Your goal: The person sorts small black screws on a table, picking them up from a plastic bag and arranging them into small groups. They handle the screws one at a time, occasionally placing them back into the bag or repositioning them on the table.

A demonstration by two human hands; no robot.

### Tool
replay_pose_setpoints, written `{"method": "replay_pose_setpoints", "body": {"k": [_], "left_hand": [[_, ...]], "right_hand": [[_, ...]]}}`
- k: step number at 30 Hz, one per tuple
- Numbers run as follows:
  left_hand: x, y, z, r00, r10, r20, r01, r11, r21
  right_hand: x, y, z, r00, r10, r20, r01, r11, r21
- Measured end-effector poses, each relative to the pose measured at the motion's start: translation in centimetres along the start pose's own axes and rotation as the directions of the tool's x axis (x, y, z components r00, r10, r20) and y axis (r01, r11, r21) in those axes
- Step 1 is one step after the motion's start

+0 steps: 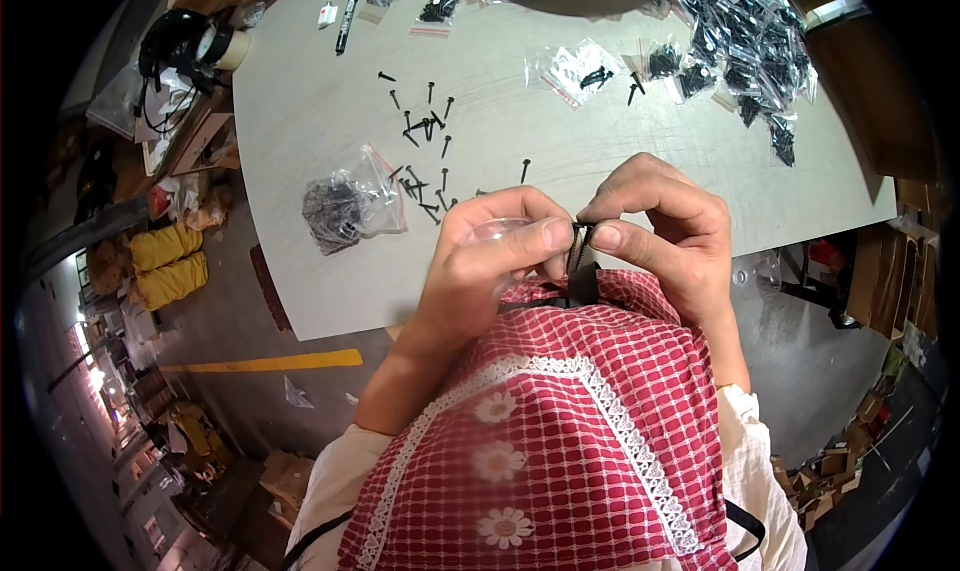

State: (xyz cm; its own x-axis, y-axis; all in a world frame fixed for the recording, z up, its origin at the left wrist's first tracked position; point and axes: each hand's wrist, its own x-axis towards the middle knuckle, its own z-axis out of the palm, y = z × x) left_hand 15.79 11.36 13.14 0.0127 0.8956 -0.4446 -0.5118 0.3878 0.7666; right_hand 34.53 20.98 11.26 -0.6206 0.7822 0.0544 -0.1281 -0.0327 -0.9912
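Note:
My left hand (497, 246) and my right hand (665, 221) meet above the near edge of the table, thumbs and forefingers pinched together. Between their fingertips is a small bunch of black screws (579, 245), points downward; how many there are cannot be made out. A piece of clear plastic (492, 231), apparently a small bag, shows within the curl of my left hand. Loose black screws (428, 127) lie scattered on the table beyond that hand. Left of them rests a clear zip bag (340, 209) packed with dark pieces.
The pale table (320, 291) has a heap of filled small bags (740, 46) at the far right. An unfolded clear bag (575, 74) lies near the back, and a black marker (348, 19) at the far left. Yellow sacks (168, 263) are on the floor at left.

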Motion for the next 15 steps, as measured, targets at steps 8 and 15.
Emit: {"method": "replay_pose_setpoints", "body": {"k": [8,15], "left_hand": [[0.01,0.14,0.15,1.0,0.0,-0.012,0.0,1.0,0.011],[0.06,-0.05,0.15,1.0,0.012,-0.022,-0.012,1.0,0.022]], "right_hand": [[-0.01,0.14,-0.07,1.0,-0.004,-0.003,0.004,1.0,0.006],[-0.07,0.25,-0.13,1.0,-0.006,-0.011,0.006,1.0,0.012]]}}
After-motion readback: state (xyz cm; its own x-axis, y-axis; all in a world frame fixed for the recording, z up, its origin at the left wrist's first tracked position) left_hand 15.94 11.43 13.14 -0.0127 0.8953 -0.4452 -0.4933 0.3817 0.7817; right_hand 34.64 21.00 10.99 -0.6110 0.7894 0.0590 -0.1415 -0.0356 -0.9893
